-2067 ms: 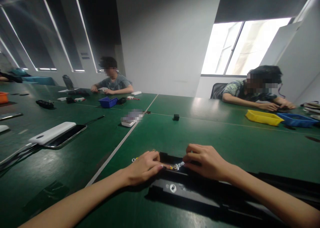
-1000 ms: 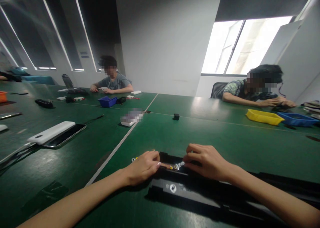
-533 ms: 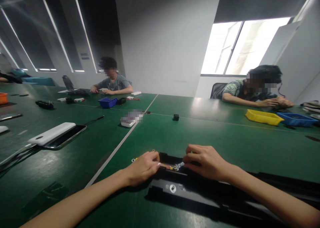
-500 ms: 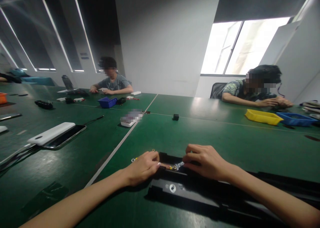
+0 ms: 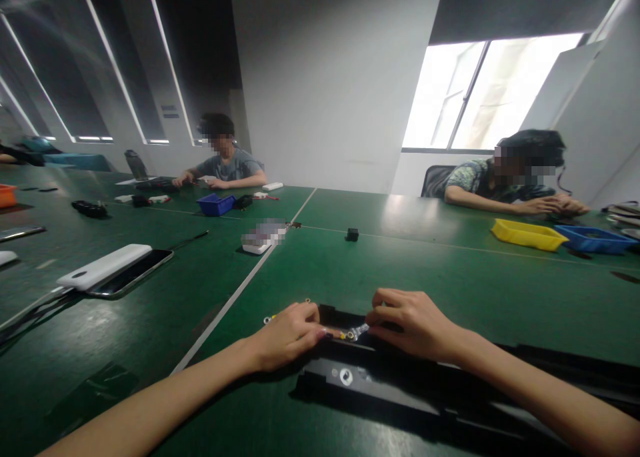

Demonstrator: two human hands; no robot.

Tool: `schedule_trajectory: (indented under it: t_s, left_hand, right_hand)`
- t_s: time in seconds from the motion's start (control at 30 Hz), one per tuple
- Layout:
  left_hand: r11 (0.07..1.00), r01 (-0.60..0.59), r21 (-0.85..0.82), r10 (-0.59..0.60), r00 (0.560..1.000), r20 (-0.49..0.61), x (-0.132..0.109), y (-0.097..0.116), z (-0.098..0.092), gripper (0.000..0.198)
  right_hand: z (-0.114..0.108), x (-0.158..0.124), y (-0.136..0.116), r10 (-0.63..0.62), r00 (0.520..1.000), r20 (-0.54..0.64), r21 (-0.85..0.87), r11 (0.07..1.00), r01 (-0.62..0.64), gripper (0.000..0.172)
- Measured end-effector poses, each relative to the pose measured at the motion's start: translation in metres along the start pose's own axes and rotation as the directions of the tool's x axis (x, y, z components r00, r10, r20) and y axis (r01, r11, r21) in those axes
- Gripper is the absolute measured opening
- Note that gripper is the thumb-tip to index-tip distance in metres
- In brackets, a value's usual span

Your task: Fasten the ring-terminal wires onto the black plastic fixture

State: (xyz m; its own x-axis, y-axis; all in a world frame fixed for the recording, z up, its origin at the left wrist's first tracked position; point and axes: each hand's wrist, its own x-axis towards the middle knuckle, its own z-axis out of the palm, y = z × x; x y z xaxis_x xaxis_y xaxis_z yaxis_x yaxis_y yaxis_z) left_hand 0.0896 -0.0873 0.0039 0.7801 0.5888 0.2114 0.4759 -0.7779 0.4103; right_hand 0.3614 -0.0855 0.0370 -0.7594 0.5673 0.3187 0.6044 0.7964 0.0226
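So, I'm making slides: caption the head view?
Right hand holds a silvery piece beside the left hand, at a black part.

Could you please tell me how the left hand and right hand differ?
The left hand points rightward in the picture; the right hand points leftward. The left hand touches a brown, yellow-ended lead; the right hand holds a silvery piece. Both are bare and at the black part.

A small silvery piece (image 5: 359,331) slants over a long black channel (image 5: 383,382), ringed end leftward.
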Motion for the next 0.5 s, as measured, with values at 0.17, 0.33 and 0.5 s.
schedule_trajectory:
  t_s: [0.17,0.33,0.5]
  left_hand:
    - [1.000,-0.003,0.010,0.003,1.000,0.003,0.0001,-0.0020,0.0015,0.054]
    - [1.000,-0.002,-0.002,0.002,1.000,0.001,0.0001,-0.0023,0.0013,0.053]
    - [1.000,-0.002,0.008,0.002,1.000,0.002,0.0000,-0.0021,0.0012,0.051]
  right_hand:
    - [-0.0003,0.0003,-0.0002,-0.004,1.000,0.005,-0.007,1.000,0.004,0.020]
    - [0.0000,-0.0003,0.0002,-0.010,1.000,-0.010,-0.002,1.000,0.010,0.020]
    - [0.0006,-0.0006,0.0006,0.001,1.000,0.004,-0.001,1.000,-0.001,0.020]
